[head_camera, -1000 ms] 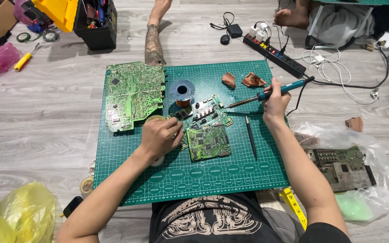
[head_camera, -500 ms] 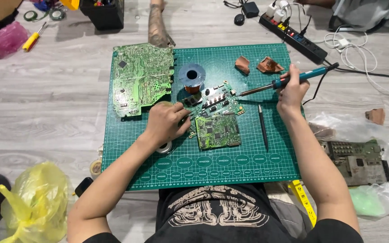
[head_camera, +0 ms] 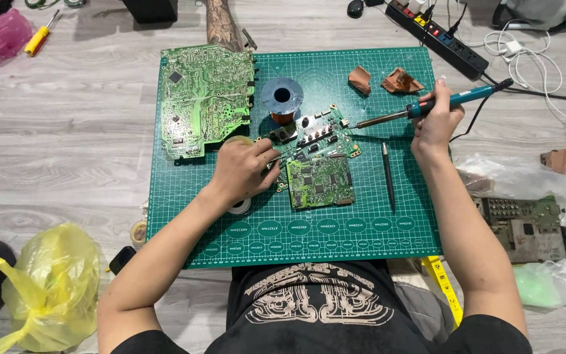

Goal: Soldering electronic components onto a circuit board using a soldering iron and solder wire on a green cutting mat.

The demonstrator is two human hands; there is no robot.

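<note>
The green cutting mat [head_camera: 296, 229] fills the middle of the frame, laid on a grey plank floor [head_camera: 54, 144]. Since a moment ago the view has drawn nearer and slid up, so the mat looms larger and the items at the top edge are now cut off; the hands themselves have barely shifted, which suggests steady work on one spot rather than a new step.

At the upper left of the mat lies a large green circuit board [head_camera: 204, 98], untouched. In the centre sits the smaller circuit board assembly [head_camera: 316, 160], with a solder spool [head_camera: 282, 97] just above it.

The left hand [head_camera: 244, 172] rests on the small assembly's left edge, its grip pinched on something thin, probably solder wire or tweezers; it is too fine to tell. Under its wrist a roll of tape [head_camera: 240, 208] is half hidden.

The right hand [head_camera: 435, 121], at the upper right of the mat, has its grip clenched around a teal-handled soldering iron [head_camera: 427, 106], the tip pointing left and ending just beside the assembly's upper right corner; whether it touches is unclear.

A black pen-like tool [head_camera: 388, 177] lies right of the assembly. Another board [head_camera: 525, 226] sits in clear plastic at the right edge, partly veiled.
</note>
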